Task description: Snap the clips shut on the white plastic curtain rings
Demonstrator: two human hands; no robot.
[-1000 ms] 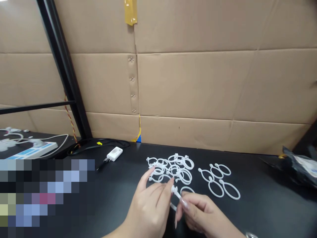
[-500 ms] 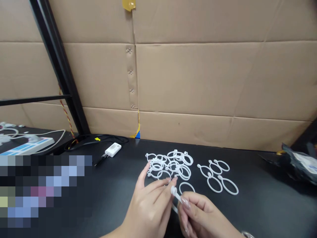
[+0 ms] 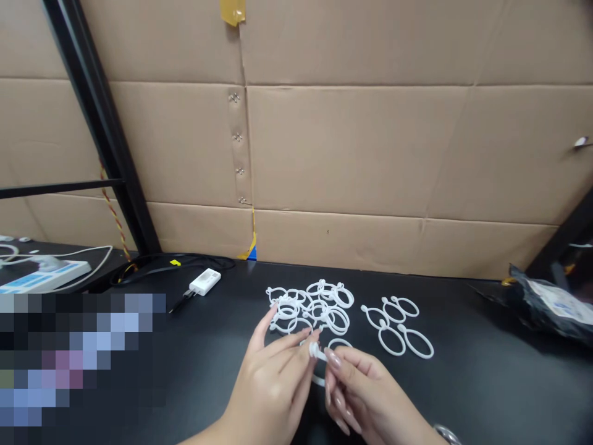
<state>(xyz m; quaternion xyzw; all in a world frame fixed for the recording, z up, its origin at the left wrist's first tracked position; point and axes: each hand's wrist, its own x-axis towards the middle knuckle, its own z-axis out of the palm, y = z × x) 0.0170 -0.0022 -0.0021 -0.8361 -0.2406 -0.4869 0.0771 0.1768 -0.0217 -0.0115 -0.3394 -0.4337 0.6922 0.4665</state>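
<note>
The black desk point(image 3: 491, 377) is backed by a creased cardboard wall point(image 3: 352, 148), by which its far edge is met. At the left, a slanting black frame post point(image 3: 97, 123) is seen, with a white-and-blue power strip point(image 3: 60, 272) set beyond it. The lower left is covered by a pixelated patch point(image 3: 78, 358). A white charger point(image 3: 206, 282) is placed near the back, and a dark plastic bag point(image 3: 546, 303) is laid at the far right.

Bare black surface is shown between the charger and the ring pile point(image 3: 324, 304), and a broader stretch between the five separate rings point(image 3: 403, 328) and the bag. Less room is left beside the left hand point(image 3: 273, 386), whose outstretched little finger is brought right up to the pile. A lone ring point(image 3: 340, 341) is partly covered by the right hand point(image 3: 361, 383).

A white piece point(image 3: 319, 353) is held between the hands, in front of the pile. Its knobbed end is pinched in the left grip and its strap in the right grip, at thumb and forefinger. The knob is pointed leftward and slightly away; the strap's long axis is slanted down to the right.
</note>
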